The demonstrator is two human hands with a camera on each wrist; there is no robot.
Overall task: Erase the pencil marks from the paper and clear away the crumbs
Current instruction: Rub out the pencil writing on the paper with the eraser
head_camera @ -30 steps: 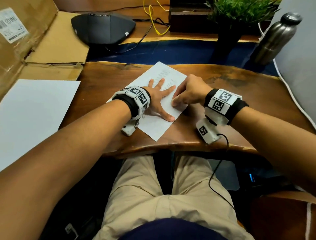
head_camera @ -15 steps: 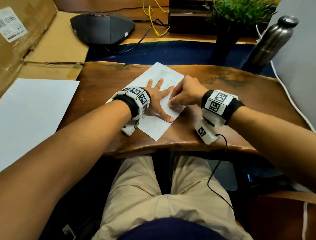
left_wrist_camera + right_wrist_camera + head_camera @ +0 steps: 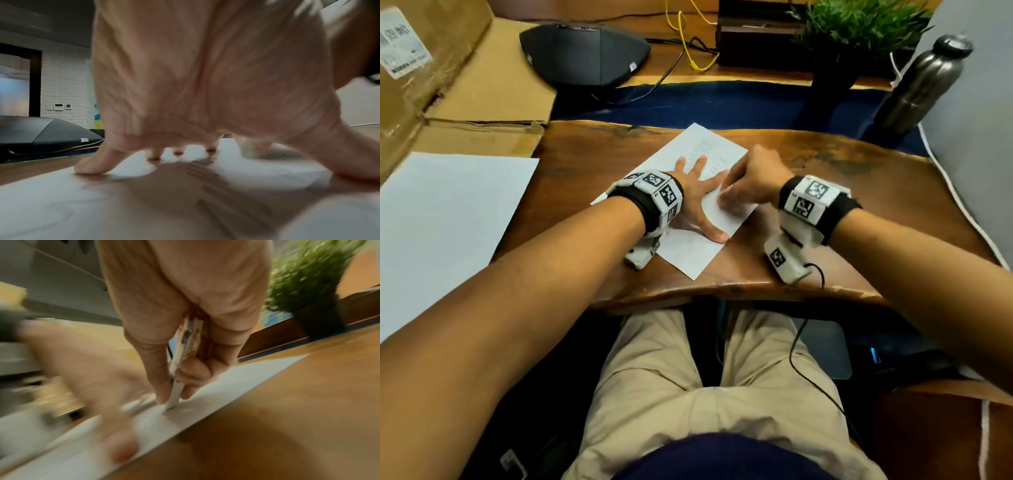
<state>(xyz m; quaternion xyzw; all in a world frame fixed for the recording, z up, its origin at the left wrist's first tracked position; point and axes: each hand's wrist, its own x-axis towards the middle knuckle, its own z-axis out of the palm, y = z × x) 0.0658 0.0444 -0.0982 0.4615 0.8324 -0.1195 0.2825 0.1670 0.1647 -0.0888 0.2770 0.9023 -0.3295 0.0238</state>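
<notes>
A white sheet of paper (image 3: 688,246) lies slanted on the wooden desk (image 3: 859,219), with faint pencil marks (image 3: 705,147) near its far end. My left hand (image 3: 695,202) lies flat on the sheet, fingers spread and pressing it down; the left wrist view shows the fingertips (image 3: 90,165) on the paper (image 3: 102,211). My right hand (image 3: 750,185) is blurred over the sheet's right edge. In the right wrist view it pinches a thin white eraser (image 3: 176,394), whose tip touches the paper (image 3: 236,382).
A cardboard box (image 3: 448,85) and a second white sheet (image 3: 441,226) sit at the left. Behind the desk are a black speakerphone (image 3: 582,58), yellow cable, a potted plant (image 3: 859,31) and a steel bottle (image 3: 924,82). A cable (image 3: 811,359) hangs from my right wrist.
My right hand has rubbed back and forth a short way over the paper's right side and is now blurred with motion. The left hand has stayed flat on the sheet.
</notes>
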